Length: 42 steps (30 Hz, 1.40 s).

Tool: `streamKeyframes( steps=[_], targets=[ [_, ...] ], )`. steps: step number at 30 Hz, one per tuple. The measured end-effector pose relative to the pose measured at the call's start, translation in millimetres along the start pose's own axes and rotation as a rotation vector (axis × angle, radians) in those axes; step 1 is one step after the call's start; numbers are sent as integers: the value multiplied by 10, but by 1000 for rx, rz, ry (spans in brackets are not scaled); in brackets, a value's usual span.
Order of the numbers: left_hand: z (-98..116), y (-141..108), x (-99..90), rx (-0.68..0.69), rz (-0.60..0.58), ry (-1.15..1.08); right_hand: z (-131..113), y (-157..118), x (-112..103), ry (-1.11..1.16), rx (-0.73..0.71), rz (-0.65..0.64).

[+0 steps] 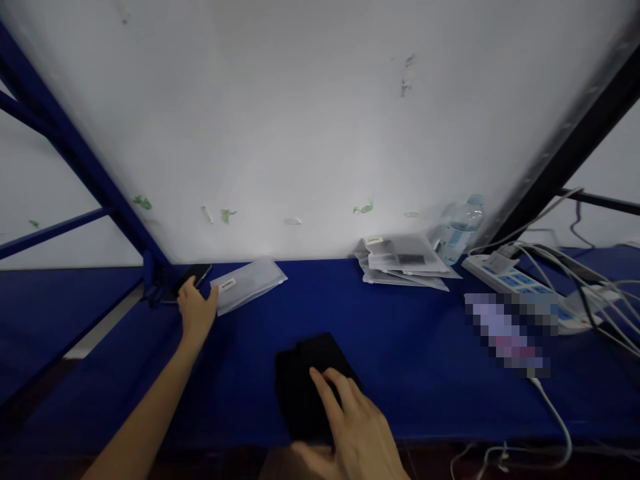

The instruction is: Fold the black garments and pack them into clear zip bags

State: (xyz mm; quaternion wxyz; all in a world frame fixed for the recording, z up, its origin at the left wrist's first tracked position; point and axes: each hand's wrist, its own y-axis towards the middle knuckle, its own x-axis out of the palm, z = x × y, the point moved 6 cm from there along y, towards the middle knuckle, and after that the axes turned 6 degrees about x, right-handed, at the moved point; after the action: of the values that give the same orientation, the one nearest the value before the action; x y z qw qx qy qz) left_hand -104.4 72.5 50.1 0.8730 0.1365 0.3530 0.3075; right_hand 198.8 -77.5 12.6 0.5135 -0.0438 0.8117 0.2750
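Observation:
My left hand [197, 307] reaches to the far left of the blue table, thumb and fingers apart. Its fingertips are at the near end of a dark, flat phone-like device [201, 272]; whether they touch it I cannot tell. Close to its thumb lies a frosted zip pouch [253, 285] with a small white label. A black, folded, soft-looking item [305, 393] lies at the table's front middle. Over its right side rests my right hand [357, 427], fingers stretched across the top and thumb by the near edge.
Several frosted pouches [400, 261] are stacked by the white wall, beside a clear bottle [457, 233]. At right are a power strip [520, 283] with tangled white cables and a blurred-out device [505, 330] on a white cable [563, 420]. A blue frame post [90, 173] stands left.

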Motion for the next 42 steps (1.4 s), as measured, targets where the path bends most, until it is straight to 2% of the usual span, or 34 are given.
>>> streamKeyframes(
  steps=[1,3,6,8,10,12,15,18,21,23,24,26,28,31,33,36,38,40,42],
  targets=[
    [50,-150,17,42,-48,12,-31,28,13,7,3,18],
    [182,-537,132,128,-230,-15,-61,101,40,87,41,17],
    [426,-1192,350,277,-581,-14,46,221,33,381,187,-38],
    [520,-1480,400,262,-672,-1,254,275,-10,626,349,-48],
    [590,-1620,416,236,-710,19,521,284,-34,848,542,-61],
    [651,-1661,432,240,-741,28,731,258,-28,1022,688,-100],
    [695,-1639,467,247,-776,-1,808,215,-22,1123,720,-140],
    [671,-1609,477,239,-760,-17,634,189,-14,993,608,-149],
    [651,-1596,374,274,-605,12,440,182,27,907,537,-157],
    [710,-1656,296,408,-547,53,469,192,31,972,583,-126],
    [760,-1719,279,510,-569,71,548,199,11,1013,621,-87],
    [844,-1888,287,711,-702,95,815,210,-83,1042,696,29],
    [859,-2018,298,807,-816,119,1149,202,-224,949,741,154],
    [803,-2059,294,793,-840,159,1521,165,-429,593,741,278],
    [768,-2048,291,784,-830,164,1546,178,-492,377,640,306],
    [720,-2003,293,794,-831,152,1307,277,-388,247,381,179],
    [668,-1933,283,792,-827,147,1178,332,-305,225,292,103],
    [592,-1833,252,791,-818,155,1219,354,-307,256,327,115],
    [505,-1709,193,791,-793,167,1434,325,-368,310,451,167]
  ],
)
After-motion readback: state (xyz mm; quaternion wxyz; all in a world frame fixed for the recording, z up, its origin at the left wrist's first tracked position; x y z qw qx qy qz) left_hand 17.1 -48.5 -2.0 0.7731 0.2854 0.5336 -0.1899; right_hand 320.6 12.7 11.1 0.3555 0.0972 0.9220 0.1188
